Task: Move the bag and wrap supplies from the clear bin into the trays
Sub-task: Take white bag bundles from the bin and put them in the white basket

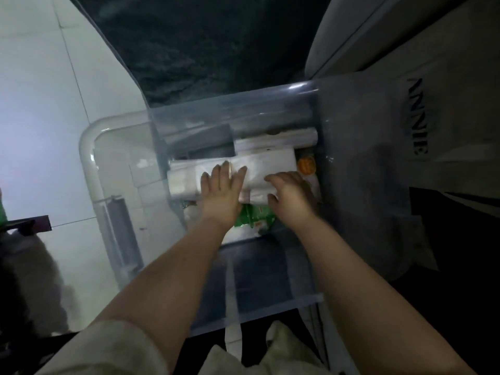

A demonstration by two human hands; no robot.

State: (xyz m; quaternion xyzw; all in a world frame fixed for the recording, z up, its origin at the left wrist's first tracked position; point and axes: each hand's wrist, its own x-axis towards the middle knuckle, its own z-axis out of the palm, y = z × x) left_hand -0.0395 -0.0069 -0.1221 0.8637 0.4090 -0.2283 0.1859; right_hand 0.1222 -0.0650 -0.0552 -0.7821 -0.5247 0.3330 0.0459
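Both my arms reach down into a clear plastic bin (pixel 113 163) on the floor. White packs of bags (pixel 265 161) lie across its bottom, with a white roll (pixel 273 138) behind them. My left hand (pixel 220 190) lies flat with straight fingers on the left white pack (pixel 184 182). My right hand (pixel 290 197) curls its fingers over the near edge of the white pack. A green-and-white packet (pixel 253 217) shows between my wrists, and an orange-labelled packet (pixel 306 165) lies at the right wall. No tray is in view.
A grey panel with black lettering (pixel 418 117) stands right of the bin. A dark textured surface (pixel 205 44) lies beyond it. White floor tiles (pixel 40 104) spread to the left, with a dark object (pixel 27 224) at the left edge.
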